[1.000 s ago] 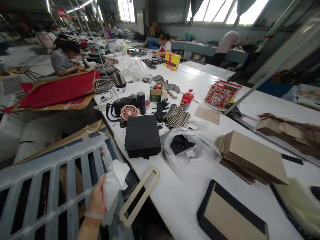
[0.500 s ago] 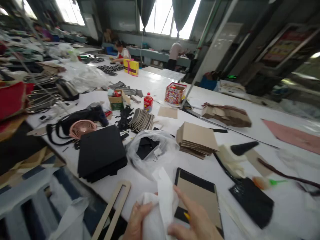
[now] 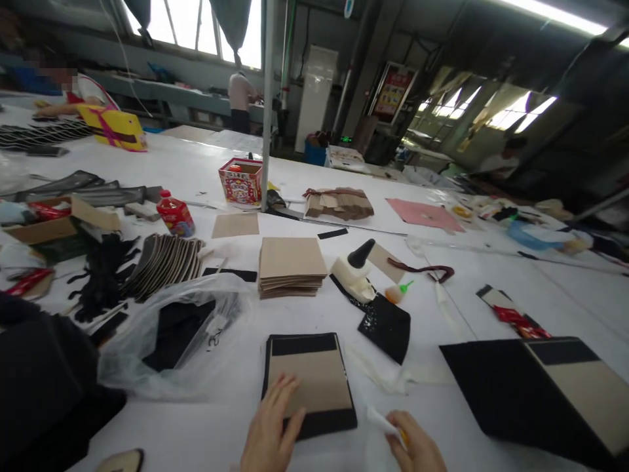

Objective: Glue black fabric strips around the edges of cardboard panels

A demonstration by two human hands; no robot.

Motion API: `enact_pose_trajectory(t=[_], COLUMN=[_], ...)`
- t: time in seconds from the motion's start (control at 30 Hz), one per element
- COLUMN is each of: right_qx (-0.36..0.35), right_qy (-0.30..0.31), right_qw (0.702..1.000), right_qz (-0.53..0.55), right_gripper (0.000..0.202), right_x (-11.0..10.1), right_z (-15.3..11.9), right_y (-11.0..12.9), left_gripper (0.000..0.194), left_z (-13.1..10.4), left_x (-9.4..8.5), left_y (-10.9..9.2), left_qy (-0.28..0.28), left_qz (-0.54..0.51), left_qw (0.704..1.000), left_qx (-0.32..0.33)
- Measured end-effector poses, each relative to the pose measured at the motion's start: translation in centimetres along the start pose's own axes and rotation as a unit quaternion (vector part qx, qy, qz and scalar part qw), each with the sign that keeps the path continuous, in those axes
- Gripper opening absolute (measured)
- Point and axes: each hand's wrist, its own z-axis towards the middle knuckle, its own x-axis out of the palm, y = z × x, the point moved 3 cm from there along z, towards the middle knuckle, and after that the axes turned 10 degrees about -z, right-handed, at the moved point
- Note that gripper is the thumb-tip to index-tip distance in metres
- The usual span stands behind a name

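Note:
My left hand (image 3: 274,423) rests with its fingers extended on a tan board panel (image 3: 312,377) with black bands at top and bottom. This panel lies flat on a small black-edged pile. To its right, my right hand (image 3: 413,440) is closed around a narrow piece of white cloth or paper (image 3: 381,419). A small yellow object (image 3: 403,437) shows between its fingers; blur hides its kind. Further right lies a larger black sheet (image 3: 521,393) with a similar tan and black panel on it.
Beyond the panel are a stack of tan boards (image 3: 291,262), a whitish bottle with a black nozzle (image 3: 352,270) and a black piece (image 3: 386,328). On the left sit a clear plastic bag (image 3: 147,367) and a dark stack (image 3: 39,387). A metal post (image 3: 268,131) rises beyond.
The view has swung right. Both hands held a white cloth or paper together; now my left hand is off it, lying on the panel, and my right hand keeps a white piece.

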Motion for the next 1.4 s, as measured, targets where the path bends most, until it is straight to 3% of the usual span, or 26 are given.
enact_pose_trajectory(t=[0.07, 0.13, 0.27, 0.4, 0.57, 0.8, 1.4], right_qx=[0.012, 0.029, 0.053, 0.020, -0.008, -0.032, -0.068], right_qy=[-0.028, -0.028, -0.027, -0.010, 0.029, 0.089, 0.119], right_qw=[0.998, 0.991, 0.964, 0.953, 0.952, 0.941, 0.942], right_qz=[-0.055, -0.128, -0.260, -0.304, -0.306, -0.324, -0.308], right_gripper=[0.024, 0.029, 0.042, 0.042, 0.038, 0.042, 0.039], right_x=[-0.4, -0.8, -1.6, -1.1, 1.4, 4.6, 5.7], right_z=[0.6, 1.7, 4.8, 8.3, 10.9, 11.7, 11.3], right_y=[-2.6, -3.4, -1.2, 2.0, 3.2, 2.9, 2.1], left_gripper=[0.046, 0.054, 0.056, 0.055, 0.060, 0.065, 0.059], left_z=[2.6, 5.4, 9.7, 11.3, 11.1, 11.2, 11.2], left_x=[2.7, 5.7, 10.5, 12.7, 13.4, 13.7, 13.9], left_y=[0.2, 0.3, 0.3, 1.5, 2.9, 3.5, 3.5], left_qy=[0.052, 0.084, 0.082, 0.079, 0.101, 0.101, 0.068], left_qz=[0.124, 0.208, 0.271, 0.289, 0.291, 0.323, 0.371], left_qw=[0.989, 0.969, 0.952, 0.949, 0.946, 0.935, 0.917], left_qx=[0.069, 0.098, 0.113, 0.100, 0.103, 0.109, 0.134])
